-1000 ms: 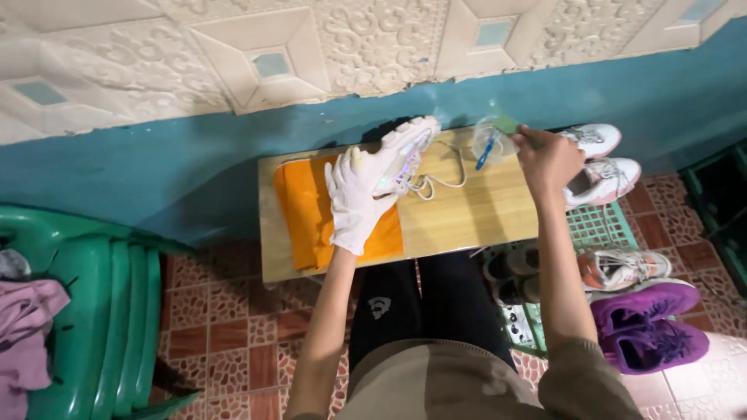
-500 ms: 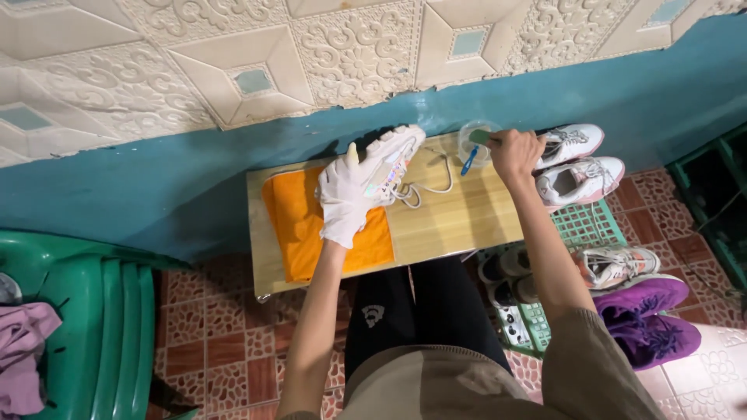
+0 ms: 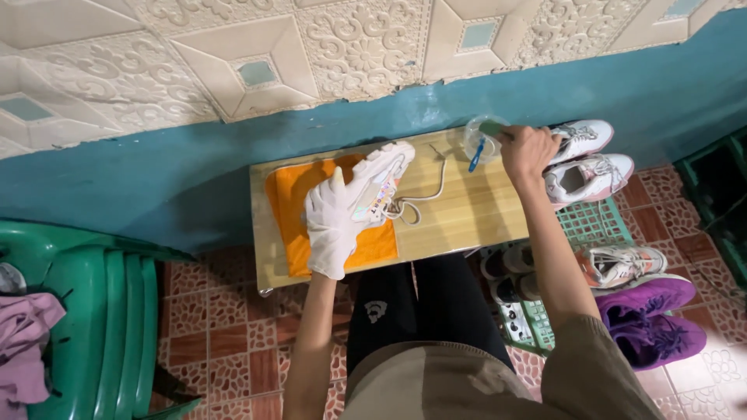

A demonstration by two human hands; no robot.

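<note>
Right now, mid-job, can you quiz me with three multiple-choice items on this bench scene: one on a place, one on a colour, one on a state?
1. Where does the white sneaker under the left hand lie?
A. On the orange cloth on the wooden bench
B. On the green plastic chair
C. On the floor tiles

2. What colour is the pair of shoes at lower right?
A. Red
B. Purple
C. Black

3. How is the left hand?
A. Bare and raised in the air
B. In a white glove, pressed on the sneaker
C. Holding the brush

Answers:
1 A: the sneaker's heel rests on the cloth, which is spread over the bench top.
2 B: both shoes on the floor there are plainly purple.
3 B: the gloved hand covers the sneaker; the bare right hand has its grip on a blue-handled brush at the clear cup.
</note>
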